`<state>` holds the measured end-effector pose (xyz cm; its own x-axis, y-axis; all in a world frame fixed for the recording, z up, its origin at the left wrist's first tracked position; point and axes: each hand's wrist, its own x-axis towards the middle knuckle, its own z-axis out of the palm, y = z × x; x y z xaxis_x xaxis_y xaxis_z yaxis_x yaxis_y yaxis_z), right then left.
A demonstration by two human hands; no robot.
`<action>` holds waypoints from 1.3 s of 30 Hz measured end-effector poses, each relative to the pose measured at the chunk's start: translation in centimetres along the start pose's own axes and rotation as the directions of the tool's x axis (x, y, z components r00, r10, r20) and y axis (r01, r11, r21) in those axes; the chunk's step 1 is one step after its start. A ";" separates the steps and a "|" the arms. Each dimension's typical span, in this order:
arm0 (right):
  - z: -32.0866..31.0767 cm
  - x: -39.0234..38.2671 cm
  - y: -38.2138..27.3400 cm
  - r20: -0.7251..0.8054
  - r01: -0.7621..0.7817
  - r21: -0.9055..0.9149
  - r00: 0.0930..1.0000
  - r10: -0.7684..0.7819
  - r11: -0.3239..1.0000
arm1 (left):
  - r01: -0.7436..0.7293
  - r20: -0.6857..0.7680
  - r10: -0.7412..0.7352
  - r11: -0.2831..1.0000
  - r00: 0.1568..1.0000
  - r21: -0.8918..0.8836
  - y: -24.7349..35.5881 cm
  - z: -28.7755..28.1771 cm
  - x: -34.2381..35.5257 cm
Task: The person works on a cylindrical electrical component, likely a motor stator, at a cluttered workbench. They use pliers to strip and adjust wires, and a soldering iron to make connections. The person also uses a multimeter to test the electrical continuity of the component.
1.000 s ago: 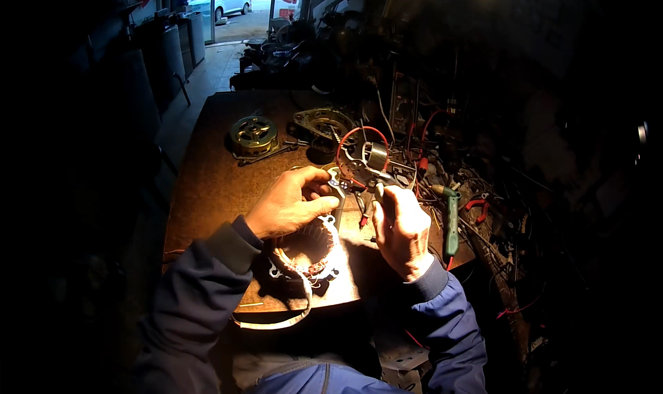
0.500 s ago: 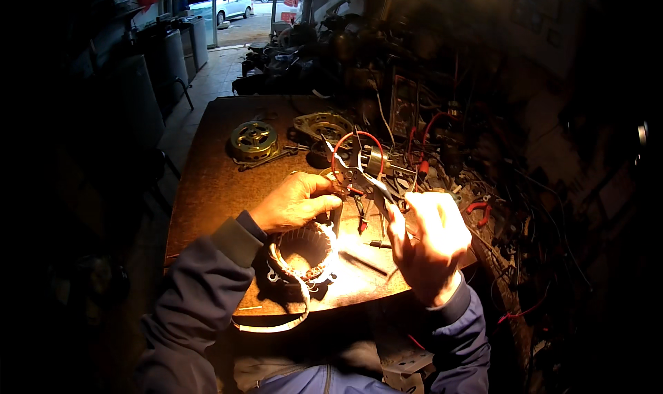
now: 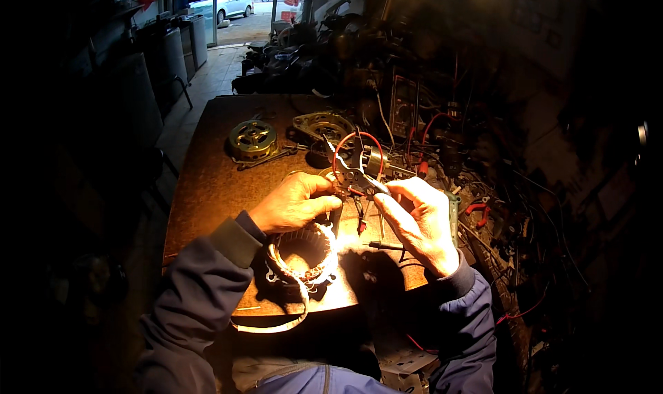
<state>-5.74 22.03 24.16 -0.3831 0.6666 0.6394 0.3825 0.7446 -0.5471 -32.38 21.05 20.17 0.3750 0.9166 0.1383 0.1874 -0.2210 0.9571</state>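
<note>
While the left hand (image 3: 297, 202) stays put at twelve o'clock from the stator ring (image 3: 320, 275), the right hand (image 3: 423, 223) has shifted toward nine o'clock since half a second ago; its thumb and forefinger now appear closed on the near handle of the pliers (image 3: 353, 176), farther up than where the hand was a moment earlier; the pliers themselves have hardly moved, lying at about one o'clock from the stator ring with their jaws spread and pointing toward eleven; the left thumb and fingers are drawn together just beside them, though whether anything small is pinched there I cannot tell; the right hand's shadow (image 3: 373, 276) now darkens the bench (image 3: 207, 187) between three and four o'clock from the stator ring, where it was brightly lit; for the work in hand, I judge this a change of hold that brings both hands close around one spot and gives the right a shorter grip on the tool; the stator ring remains on the near part of the bench, touched by neither hand as far as I can see, its pale sleeve (image 3: 276, 329) trailing from six o'clock past the edge; the gold cover (image 3: 253, 138), at eleven o'clock, is unchanged
</note>
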 end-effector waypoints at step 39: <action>-1.2 -1.2 2.2 0.143 0.095 -0.288 0.988 -0.055 0.953 | -0.021 -0.018 0.021 0.999 1.000 -0.026 -0.7 0.1 0.1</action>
<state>-3.44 22.81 22.80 -0.5200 0.6226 0.5848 0.5701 0.7628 -0.3051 -32.40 21.32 19.46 0.3629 0.9176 0.1626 0.1561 -0.2319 0.9601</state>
